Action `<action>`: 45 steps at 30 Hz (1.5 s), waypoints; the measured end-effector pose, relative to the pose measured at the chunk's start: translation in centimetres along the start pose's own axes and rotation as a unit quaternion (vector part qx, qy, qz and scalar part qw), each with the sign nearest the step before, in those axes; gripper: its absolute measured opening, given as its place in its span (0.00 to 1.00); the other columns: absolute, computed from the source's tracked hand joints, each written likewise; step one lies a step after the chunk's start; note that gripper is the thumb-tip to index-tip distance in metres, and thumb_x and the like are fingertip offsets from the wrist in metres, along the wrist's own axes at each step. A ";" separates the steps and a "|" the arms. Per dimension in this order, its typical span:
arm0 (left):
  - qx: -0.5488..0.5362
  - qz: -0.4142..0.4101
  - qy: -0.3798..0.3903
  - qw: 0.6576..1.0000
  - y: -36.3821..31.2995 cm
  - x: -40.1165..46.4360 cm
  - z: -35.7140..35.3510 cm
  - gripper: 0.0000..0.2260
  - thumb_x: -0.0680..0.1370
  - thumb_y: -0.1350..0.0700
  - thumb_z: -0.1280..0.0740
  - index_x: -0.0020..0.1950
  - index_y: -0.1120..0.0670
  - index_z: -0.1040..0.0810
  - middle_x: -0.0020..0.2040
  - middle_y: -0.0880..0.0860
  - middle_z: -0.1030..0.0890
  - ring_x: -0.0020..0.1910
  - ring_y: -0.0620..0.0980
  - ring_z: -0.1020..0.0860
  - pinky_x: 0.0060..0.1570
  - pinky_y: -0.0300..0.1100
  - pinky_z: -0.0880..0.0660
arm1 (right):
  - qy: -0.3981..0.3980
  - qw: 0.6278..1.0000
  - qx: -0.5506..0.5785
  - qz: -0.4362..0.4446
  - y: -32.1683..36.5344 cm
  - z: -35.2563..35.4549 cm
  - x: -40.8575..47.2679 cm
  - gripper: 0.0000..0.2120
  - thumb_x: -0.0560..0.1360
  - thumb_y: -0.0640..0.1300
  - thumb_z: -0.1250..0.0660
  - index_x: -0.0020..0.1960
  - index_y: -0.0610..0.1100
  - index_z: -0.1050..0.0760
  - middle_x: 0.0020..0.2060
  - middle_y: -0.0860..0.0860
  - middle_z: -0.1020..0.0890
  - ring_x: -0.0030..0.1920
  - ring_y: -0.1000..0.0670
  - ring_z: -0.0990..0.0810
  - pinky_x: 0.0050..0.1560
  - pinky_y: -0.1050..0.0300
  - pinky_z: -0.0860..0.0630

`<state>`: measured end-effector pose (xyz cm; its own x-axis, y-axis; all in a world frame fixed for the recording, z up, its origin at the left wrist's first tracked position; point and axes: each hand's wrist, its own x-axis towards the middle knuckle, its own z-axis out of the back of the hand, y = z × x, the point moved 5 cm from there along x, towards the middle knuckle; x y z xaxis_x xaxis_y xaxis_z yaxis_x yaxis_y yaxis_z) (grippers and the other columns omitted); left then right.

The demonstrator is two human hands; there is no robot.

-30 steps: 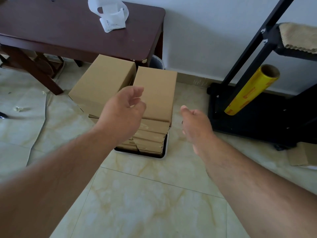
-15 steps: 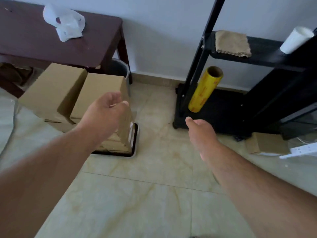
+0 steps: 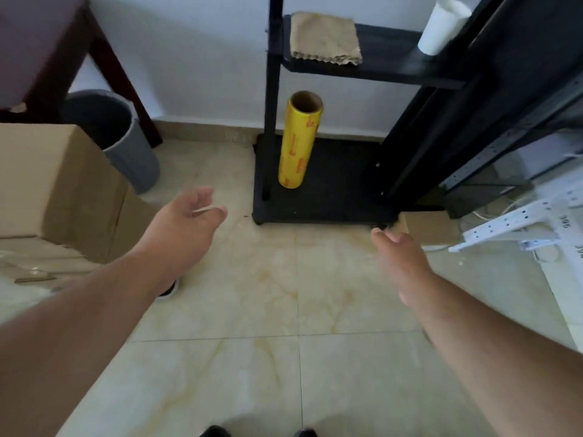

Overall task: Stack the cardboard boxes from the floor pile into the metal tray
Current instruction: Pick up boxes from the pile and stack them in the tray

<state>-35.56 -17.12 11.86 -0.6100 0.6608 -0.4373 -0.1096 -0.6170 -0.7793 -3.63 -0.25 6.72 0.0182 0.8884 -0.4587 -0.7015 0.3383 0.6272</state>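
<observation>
Stacked cardboard boxes (image 3: 60,184) fill the left edge of the head view. A white corner of the metal tray (image 3: 172,290) peeks out under my left forearm. My left hand (image 3: 186,222) hovers just right of the stack, fingers loosely curled, holding nothing. My right hand (image 3: 402,257) is stretched out over the tiled floor, empty, its fingers pointing at a small flat cardboard box (image 3: 429,227) that lies on the floor by the black rack's base. Both hands are blurred.
A black metal rack (image 3: 318,184) stands at the wall with a yellow film roll (image 3: 298,140), a folded brown cloth (image 3: 326,39) and a white roll (image 3: 441,26). A grey bin (image 3: 123,143) sits beside a dark wooden table (image 3: 41,48). White perforated rails (image 3: 511,222) lie right.
My view has swung right: the box stack and tray slid to the left edge and the rack moved to the centre. Both empty hands drifted right with it, away from the stack.
</observation>
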 end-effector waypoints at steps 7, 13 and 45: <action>0.034 -0.009 -0.019 0.999 -2.7 2.0 -7.5 0.22 0.82 0.44 0.32 0.76 0.43 0.27 0.70 0.43 0.23 0.67 0.49 0.22 0.69 0.48 0.29 | -0.041 0.998 0.020 -0.037 -7.4 6.5 7.7 0.24 0.80 0.56 0.37 0.70 0.42 0.23 0.65 0.44 0.19 0.64 0.40 0.22 0.56 0.54 0.30; 0.049 -0.024 -0.038 0.998 -6.0 3.4 -18.5 0.22 0.83 0.48 0.33 0.77 0.46 0.28 0.69 0.43 0.24 0.65 0.48 0.23 0.65 0.45 0.29 | -0.045 0.997 0.033 -0.046 -13.6 12.8 17.6 0.25 0.81 0.57 0.37 0.71 0.42 0.24 0.62 0.44 0.19 0.60 0.40 0.22 0.55 0.53 0.31; 0.028 -0.159 0.010 0.987 -0.4 19.1 -51.6 0.26 0.82 0.47 0.31 0.79 0.46 0.32 0.71 0.44 0.24 0.69 0.47 0.25 0.73 0.51 0.30 | -0.092 0.992 -0.064 0.062 -33.3 15.4 47.0 0.21 0.82 0.57 0.39 0.59 0.39 0.23 0.52 0.41 0.19 0.51 0.40 0.22 0.53 0.51 0.29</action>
<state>-6.69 17.74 -19.31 -0.5228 0.8325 -0.1832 -0.3370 -0.3993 -0.8526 31.60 35.00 -26.04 0.0481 0.9664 -0.2527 -0.7910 0.1913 0.5811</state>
